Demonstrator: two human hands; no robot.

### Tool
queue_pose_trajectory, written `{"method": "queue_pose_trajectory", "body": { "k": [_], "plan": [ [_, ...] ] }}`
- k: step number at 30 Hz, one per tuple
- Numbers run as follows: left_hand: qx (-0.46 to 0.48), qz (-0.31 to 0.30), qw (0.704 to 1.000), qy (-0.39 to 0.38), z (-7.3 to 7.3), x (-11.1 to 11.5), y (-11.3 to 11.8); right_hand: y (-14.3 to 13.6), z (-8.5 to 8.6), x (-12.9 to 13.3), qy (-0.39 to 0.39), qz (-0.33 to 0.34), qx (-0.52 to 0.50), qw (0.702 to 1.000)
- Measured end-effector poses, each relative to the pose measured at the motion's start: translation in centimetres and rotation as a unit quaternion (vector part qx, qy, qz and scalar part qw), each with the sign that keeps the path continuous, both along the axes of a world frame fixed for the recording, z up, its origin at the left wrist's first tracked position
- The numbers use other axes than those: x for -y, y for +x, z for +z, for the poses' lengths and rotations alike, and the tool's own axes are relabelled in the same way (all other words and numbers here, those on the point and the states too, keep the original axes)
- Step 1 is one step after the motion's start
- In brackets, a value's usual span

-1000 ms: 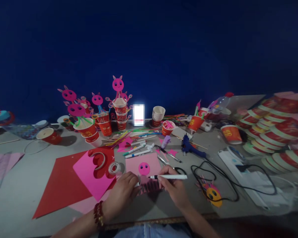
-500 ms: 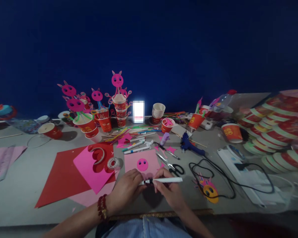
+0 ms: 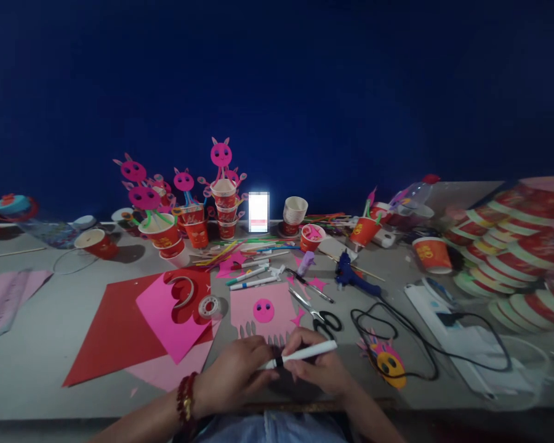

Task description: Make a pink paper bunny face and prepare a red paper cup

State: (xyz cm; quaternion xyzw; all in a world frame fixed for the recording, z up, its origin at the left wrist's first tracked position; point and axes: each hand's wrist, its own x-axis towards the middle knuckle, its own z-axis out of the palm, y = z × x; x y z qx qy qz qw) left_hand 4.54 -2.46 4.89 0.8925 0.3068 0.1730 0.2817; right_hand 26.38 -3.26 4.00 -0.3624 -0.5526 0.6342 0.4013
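Observation:
A white marker [image 3: 310, 352] with a black band lies between my two hands near the table's front edge. My right hand [image 3: 314, 364] pinches its white barrel. The fingers of my left hand [image 3: 240, 372] are closed round the marker's other end, partly hidden. Just beyond my hands, a pink sheet [image 3: 281, 298] carries a bright pink disc [image 3: 263, 310] with two dark eyes. Dark leaf-like shapes show along the sheet's near edge.
Black-handled scissors [image 3: 321, 315] and a blue glue gun [image 3: 351, 272] with a looping cord lie right. Red card [image 3: 96, 332] and a tape roll [image 3: 209, 306] lie left. Behind stand decorated cups [image 3: 196, 234]; stacked cups [image 3: 512, 252] lie far right.
Both hands have moved slightly down in the view with the marker, which now tilts up more at its right end. More of the sheet's near edge shows.

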Motion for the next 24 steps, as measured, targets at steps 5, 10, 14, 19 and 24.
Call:
{"method": "queue_pose_trajectory", "body": {
  "k": [5, 10, 14, 19, 24],
  "plan": [
    [0.006, -0.02, 1.0, 0.014, 0.6, 0.1, 0.1, -0.5, 0.4, 0.3, -0.011, -0.02, -0.012, 1.0],
    [-0.009, 0.015, 0.999, 0.04, 0.0, 0.3, 0.1, -0.8, 0.0, 0.5, 0.041, -0.067, 0.026, 0.997],
    [-0.011, 0.009, 0.998, 0.058, -0.6, 0.6, 0.4, -1.3, 0.2, 0.7, -0.017, -0.051, -0.006, 0.999],
    [-0.02, -0.002, 0.996, 0.091, -0.1, 0.5, 0.8, -0.6, 1.0, 0.5, -0.022, -0.006, 0.008, 1.0],
    [-0.018, -0.037, 0.992, 0.12, 0.6, -0.1, 0.3, 2.2, 1.0, -0.5, -0.057, -0.026, -0.021, 0.998]
  ]
}}
